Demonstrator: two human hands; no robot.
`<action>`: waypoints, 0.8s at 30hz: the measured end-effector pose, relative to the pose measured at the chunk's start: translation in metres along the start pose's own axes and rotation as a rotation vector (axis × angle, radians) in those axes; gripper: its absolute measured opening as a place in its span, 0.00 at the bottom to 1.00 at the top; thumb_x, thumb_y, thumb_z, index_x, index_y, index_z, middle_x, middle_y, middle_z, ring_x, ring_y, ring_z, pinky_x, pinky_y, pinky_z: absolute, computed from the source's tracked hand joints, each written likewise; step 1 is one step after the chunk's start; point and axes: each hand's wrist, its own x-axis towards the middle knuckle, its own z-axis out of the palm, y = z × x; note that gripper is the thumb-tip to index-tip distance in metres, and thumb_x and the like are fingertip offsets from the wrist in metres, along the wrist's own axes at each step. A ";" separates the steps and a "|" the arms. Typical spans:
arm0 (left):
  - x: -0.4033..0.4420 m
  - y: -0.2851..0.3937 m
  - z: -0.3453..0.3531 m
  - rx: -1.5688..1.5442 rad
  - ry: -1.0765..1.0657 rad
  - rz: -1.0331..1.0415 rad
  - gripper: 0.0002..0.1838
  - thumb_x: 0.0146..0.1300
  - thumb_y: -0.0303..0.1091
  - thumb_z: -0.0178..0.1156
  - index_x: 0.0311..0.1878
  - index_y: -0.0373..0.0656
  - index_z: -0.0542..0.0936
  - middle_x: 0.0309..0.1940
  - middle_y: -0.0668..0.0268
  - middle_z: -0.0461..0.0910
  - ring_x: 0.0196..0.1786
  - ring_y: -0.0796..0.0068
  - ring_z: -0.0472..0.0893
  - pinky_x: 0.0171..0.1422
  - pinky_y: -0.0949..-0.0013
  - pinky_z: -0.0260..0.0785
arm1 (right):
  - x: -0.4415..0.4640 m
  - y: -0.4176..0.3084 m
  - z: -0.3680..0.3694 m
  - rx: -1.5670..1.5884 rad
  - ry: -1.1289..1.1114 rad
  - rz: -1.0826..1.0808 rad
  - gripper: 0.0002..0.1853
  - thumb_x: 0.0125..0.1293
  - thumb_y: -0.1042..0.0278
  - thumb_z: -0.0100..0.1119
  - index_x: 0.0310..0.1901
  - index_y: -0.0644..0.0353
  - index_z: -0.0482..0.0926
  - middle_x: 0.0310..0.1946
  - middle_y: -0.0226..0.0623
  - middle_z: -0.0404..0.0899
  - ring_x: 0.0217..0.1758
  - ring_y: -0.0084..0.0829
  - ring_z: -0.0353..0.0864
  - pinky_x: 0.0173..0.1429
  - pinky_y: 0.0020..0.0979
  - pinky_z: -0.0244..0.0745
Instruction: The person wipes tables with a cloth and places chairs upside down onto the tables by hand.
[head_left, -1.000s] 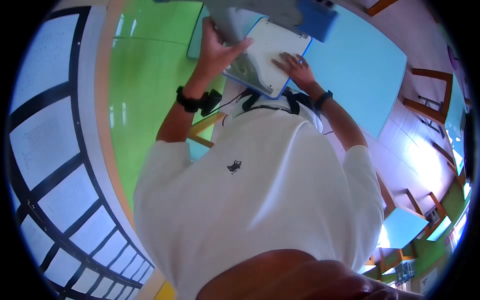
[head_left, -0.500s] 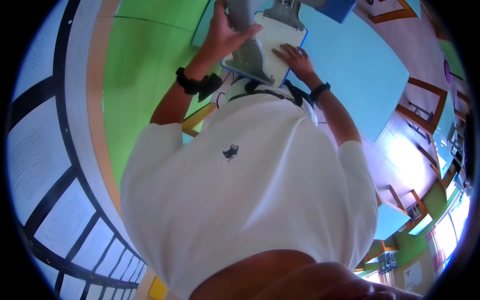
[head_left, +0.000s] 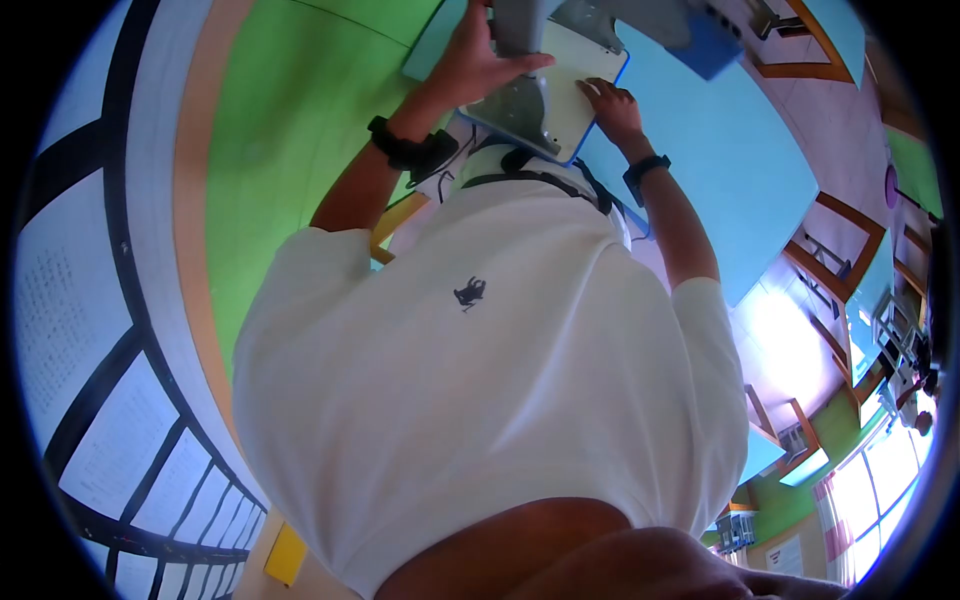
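Observation:
A white board with a blue rim (head_left: 575,105) lies face up near my waist, with grey brackets on it. My left hand (head_left: 483,65) is wrapped round a grey upright part (head_left: 517,28) above the board, its thumb stretched to the right across that part. At the board's right edge, my right hand (head_left: 614,108) rests with its fingers extended onto the white face and partly apart. A larger grey piece with a blue end (head_left: 708,45) reaches to the upper right. The top of the grey structure is cut off by the frame.
A light blue tabletop (head_left: 715,150) lies to the right of the board. Green wall panels (head_left: 290,110) stand on the left, beside framed papers (head_left: 70,300). Wood-framed tables (head_left: 840,240) and a bright window (head_left: 885,480) are on the right. A yellow block (head_left: 286,555) shows at lower left.
The board, grey structure and both hands have shifted right and slightly up in the view. The grey piece with the blue end has swung right. My left hand keeps hold of the upright part.

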 end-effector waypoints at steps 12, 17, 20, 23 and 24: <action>-0.001 -0.036 0.000 -0.074 0.169 0.047 0.38 0.50 0.33 0.75 0.57 0.35 0.60 0.47 0.54 0.75 0.50 0.67 0.79 0.51 0.66 0.75 | 0.044 -0.003 0.043 0.163 0.007 0.127 0.25 0.60 0.77 0.49 0.61 0.51 0.68 0.62 0.39 0.65 0.64 0.41 0.69 0.47 0.39 0.82; 0.007 -0.045 0.005 -0.300 0.230 0.040 0.37 0.52 0.27 0.72 0.60 0.37 0.59 0.50 0.56 0.73 0.53 0.67 0.76 0.56 0.64 0.72 | 0.057 0.008 0.074 0.236 -0.244 0.231 0.28 0.63 0.70 0.52 0.67 0.53 0.63 0.67 0.45 0.59 0.68 0.45 0.63 0.61 0.42 0.73; 0.002 -0.049 0.006 -0.272 0.202 0.039 0.37 0.53 0.25 0.71 0.61 0.37 0.58 0.53 0.54 0.71 0.56 0.67 0.73 0.60 0.63 0.68 | 0.059 0.008 0.090 0.747 0.160 0.488 0.16 0.65 0.65 0.49 0.52 0.57 0.76 0.44 0.52 0.80 0.50 0.52 0.78 0.53 0.42 0.75; 0.004 -0.049 0.003 -0.191 0.208 0.040 0.36 0.55 0.25 0.70 0.61 0.37 0.58 0.53 0.54 0.70 0.57 0.66 0.72 0.61 0.62 0.67 | 0.060 -0.005 0.017 0.468 0.164 0.409 0.19 0.63 0.66 0.50 0.56 0.56 0.75 0.52 0.51 0.77 0.52 0.54 0.77 0.55 0.41 0.75; 0.004 -0.046 0.002 -0.218 0.207 0.004 0.34 0.55 0.22 0.68 0.60 0.38 0.57 0.54 0.55 0.68 0.57 0.67 0.71 0.63 0.63 0.64 | 0.064 -0.006 0.014 0.475 0.147 0.408 0.21 0.63 0.68 0.50 0.59 0.54 0.73 0.57 0.49 0.72 0.52 0.55 0.77 0.56 0.41 0.75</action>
